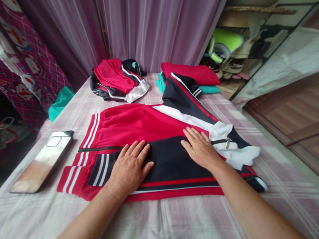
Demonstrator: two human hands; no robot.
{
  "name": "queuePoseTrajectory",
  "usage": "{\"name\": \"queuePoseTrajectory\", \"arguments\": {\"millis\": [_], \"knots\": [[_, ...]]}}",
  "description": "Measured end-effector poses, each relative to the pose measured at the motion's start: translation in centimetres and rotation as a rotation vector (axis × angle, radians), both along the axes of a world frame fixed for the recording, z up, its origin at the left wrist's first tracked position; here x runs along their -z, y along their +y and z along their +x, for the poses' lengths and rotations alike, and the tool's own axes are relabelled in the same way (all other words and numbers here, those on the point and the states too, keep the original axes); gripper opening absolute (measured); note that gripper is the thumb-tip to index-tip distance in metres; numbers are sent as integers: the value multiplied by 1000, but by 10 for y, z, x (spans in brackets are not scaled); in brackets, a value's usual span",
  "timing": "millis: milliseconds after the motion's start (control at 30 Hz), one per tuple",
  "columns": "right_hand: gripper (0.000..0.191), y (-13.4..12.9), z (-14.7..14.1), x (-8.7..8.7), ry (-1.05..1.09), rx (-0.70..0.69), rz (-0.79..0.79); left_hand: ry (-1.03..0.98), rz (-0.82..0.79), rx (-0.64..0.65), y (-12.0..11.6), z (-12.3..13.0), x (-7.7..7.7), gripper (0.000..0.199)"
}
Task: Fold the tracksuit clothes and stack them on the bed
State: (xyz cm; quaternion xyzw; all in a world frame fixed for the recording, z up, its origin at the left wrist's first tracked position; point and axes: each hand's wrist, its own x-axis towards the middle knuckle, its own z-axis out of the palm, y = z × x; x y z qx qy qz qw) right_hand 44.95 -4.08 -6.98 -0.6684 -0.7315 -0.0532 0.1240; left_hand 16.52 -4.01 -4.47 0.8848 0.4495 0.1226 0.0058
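A red, black and white zip-up track jacket (137, 123) lies spread on the bed, its collar to the right and its striped hem to the left. The near sleeve is folded across the front, with its striped cuff by the hem. The far sleeve (184, 94) points away toward the curtain. My left hand (131, 166) rests flat on the folded sleeve near the cuff, fingers spread. On the same sleeve, closer to the collar, my right hand (199, 147) lies flat with its fingers stretched out. Beside the collar the zip pull (228, 142) shows.
A phone (42, 162) lies face down at the left. Behind the jacket sit a crumpled red and black garment (115, 80) and a folded red garment (190, 73) on green cloth. Green fabric (61, 102) hangs at the left edge. Purple curtains (138, 26) close off the back.
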Motion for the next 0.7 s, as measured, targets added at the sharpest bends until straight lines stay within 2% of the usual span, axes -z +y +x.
{"name": "queuePoseTrajectory", "arguments": {"millis": [167,367,467,567,700], "knots": [[54,9,-2,-5,-24,61,-19,14,8,9,0,0,-1,52],[54,42,4,-22,-73,131,-179,-13,34,4,0,0,0,49],[54,54,6,-29,-67,189,-154,-19,37,2,0,0,1,49],[55,63,8,-27,-87,236,-127,-29,38,6,0,1,1,50],[56,80,14,-19,-88,244,-177,-25,17,-9,-1,1,0,51]]}}
